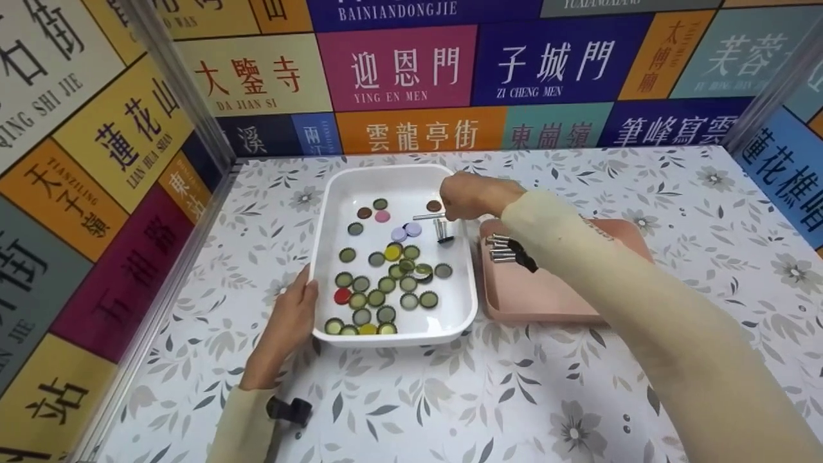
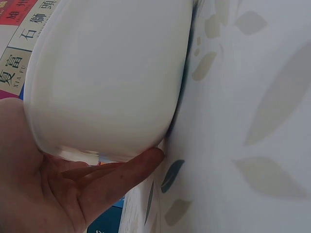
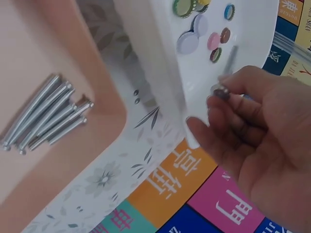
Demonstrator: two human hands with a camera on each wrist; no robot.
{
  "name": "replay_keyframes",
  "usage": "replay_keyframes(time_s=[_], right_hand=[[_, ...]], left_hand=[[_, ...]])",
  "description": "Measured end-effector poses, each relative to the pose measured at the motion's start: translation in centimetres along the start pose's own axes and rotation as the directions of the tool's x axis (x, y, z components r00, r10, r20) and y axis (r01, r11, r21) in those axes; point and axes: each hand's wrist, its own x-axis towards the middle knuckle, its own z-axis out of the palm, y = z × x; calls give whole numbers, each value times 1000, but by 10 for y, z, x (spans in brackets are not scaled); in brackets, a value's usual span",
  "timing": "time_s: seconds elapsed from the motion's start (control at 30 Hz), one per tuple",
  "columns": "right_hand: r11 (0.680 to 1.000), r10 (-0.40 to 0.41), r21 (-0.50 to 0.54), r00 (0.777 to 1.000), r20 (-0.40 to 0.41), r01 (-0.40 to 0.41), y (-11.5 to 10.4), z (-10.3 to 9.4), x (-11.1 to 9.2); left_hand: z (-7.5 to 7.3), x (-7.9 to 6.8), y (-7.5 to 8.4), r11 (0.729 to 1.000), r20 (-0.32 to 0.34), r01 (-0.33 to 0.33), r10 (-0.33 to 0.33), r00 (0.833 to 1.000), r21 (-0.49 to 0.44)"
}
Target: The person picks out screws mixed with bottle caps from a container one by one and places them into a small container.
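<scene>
Bottle caps of several colours (image 1: 387,284) lie in the white tray (image 1: 468,308), mostly toward its near end. Over the tray's far right part, my right hand (image 1: 472,196) pinches a silver bolt (image 3: 226,73) between thumb and fingers; its shaft points left in the head view. Just below it, more slim metal bolts (image 1: 440,228) show beside a dark piece in the tray. My left hand (image 1: 296,312) rests against the tray's left outer wall, its fingers fairly straight along it (image 2: 121,177). Several silver bolts (image 3: 46,114) lie in the pink tray (image 1: 546,308).
The pink tray stands just right of the white one, partly hidden under the right forearm. Both sit on a table (image 1: 398,399) covered with a leaf-and-flower pattern. Panels with coloured signs (image 1: 405,67) close off the back and sides.
</scene>
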Motion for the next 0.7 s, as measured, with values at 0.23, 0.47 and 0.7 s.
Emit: replay_keyframes(time_s=[0.23, 0.47, 0.7], right_hand=[[988, -152, 25, 986, -66, 154, 17, 3, -10], [976, -210, 45, 973, -99, 215, 32, 12, -14], [964, -249, 64, 959, -133, 259, 47, 24, -23]], left_hand=[[0, 0, -1, 1000, 3, 17, -17, 1000, 4], [1, 0, -1, 999, 8, 41, -41, 999, 16], [-1, 0, 0, 999, 22, 40, -41, 999, 20]])
